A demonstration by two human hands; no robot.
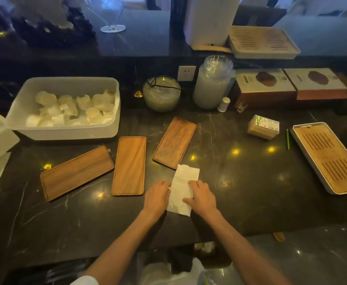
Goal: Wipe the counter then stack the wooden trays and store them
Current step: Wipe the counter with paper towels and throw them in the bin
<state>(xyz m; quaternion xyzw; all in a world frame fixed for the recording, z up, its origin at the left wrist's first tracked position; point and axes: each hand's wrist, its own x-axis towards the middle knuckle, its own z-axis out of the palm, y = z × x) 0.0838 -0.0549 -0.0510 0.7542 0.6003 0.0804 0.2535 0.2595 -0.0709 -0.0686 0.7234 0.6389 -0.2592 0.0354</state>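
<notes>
Three flat wooden trays lie apart on the dark marble counter (250, 192): a left tray (76, 172) lying slantwise, a middle tray (129, 165) pointing away from me, and a right tray (174, 142) tilted to the right. A white paper towel (183, 188) lies flat on the counter just in front of the right tray. My left hand (157, 195) touches the towel's left edge. My right hand (201, 197) presses on its right side, fingers spread over the paper.
A white plastic tub (65, 130) of wrapped white pieces stands at the back left. A glass bowl (162, 93), a tall jar (212, 83) and two boxes (291, 85) line the back. A slatted tea tray (328, 159) sits at the right; a small packet (263, 126) lies nearby.
</notes>
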